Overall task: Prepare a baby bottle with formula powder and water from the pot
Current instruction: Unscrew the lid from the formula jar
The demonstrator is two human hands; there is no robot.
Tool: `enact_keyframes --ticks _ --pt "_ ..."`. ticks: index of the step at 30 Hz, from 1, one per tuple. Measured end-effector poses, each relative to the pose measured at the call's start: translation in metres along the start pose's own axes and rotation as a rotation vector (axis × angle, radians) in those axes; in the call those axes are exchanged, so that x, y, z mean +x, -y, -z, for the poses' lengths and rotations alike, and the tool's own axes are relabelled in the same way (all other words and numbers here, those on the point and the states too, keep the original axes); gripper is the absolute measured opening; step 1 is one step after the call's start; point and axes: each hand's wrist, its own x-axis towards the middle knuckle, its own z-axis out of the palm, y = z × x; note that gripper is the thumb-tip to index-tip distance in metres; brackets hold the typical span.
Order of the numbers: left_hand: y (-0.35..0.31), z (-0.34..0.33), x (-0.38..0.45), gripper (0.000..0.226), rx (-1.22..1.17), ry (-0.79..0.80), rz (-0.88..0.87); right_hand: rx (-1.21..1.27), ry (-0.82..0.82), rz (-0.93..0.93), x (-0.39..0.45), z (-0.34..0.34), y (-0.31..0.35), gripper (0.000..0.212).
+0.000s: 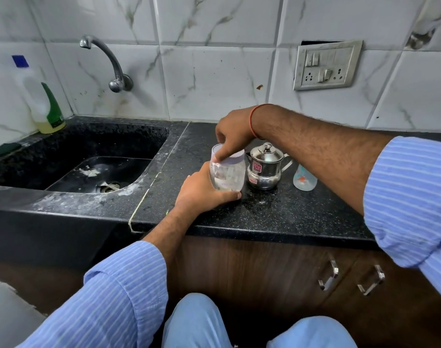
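The clear jar (227, 175) with a pale lid (233, 156) stands on the black counter (277, 217), well back from its front edge, left of the steel pot (264, 167). The left hand (202, 194) wraps its base; the right hand (233, 136) grips the lid from above. A hard twist could jolt powder out or knock the pot and baby bottle (305, 180) nearby.

The tabletop (277, 217) lies bare toward its front edge, lower centre of the frame. Behind it stand a jar (228, 172), a steel pot (264, 167) just beside it and a small bottle (305, 180), blocking the way back. Open sink (89, 156) at left.
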Motion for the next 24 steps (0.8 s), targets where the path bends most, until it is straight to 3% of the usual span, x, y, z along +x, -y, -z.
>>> enact_keyframes --ticks 3,8,12,16,20,23,24 --pt "-0.0003 0.0005 -0.0005 0.094 -0.013 0.004 0.002 0.099 0.012 0.053 -0.0015 0.0006 -0.003 0.057" --pt "-0.0022 0.0012 -0.0016 0.098 0.001 -0.002 0.004 0.054 -0.018 0.022 -0.0004 -0.0013 0.0007 0.087" --pt "-0.0017 0.0016 -0.0018 0.095 -0.009 -0.005 0.01 0.132 0.031 0.084 -0.0022 -0.0016 -0.0036 0.063" --pt "-0.0021 0.0011 -0.0015 0.1 -0.001 -0.01 0.012 0.083 -0.012 0.012 -0.0024 -0.0015 -0.0004 0.097" --pt "-0.0016 0.001 -0.0009 0.096 -0.006 -0.007 0.019 0.151 0.019 0.037 0.002 -0.0042 -0.004 0.072" --pt "-0.0026 0.0011 -0.0009 0.098 0.011 -0.009 0.021 0.1 -0.02 0.01 -0.0007 -0.0023 -0.0039 0.088" --pt "-0.0026 0.0011 -0.0011 0.099 0.009 -0.01 0.02 0.103 -0.015 0.007 0.0009 -0.003 -0.0039 0.084"
